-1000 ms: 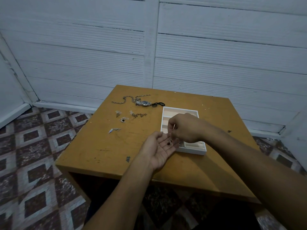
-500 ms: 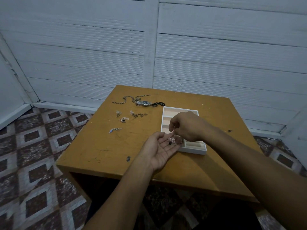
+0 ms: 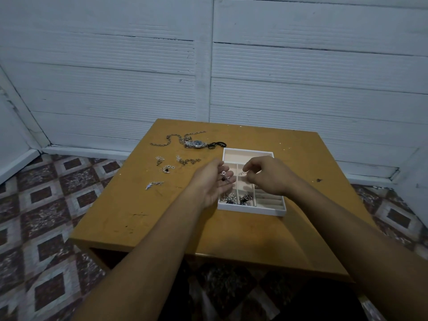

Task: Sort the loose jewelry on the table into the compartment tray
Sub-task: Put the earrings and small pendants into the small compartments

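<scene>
Cupping charms (image 3: 224, 176) in left hand (image 3: 212, 183), right hand (image 3: 271, 176) above tray (image 3: 250, 152)

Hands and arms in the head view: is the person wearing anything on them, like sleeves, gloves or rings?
The left hand and right hand are bare: no gloves, rings, bracelets or wristwatch visible in this dim light. The left forearm and right forearm are bare too, no sleeves in view.
</scene>
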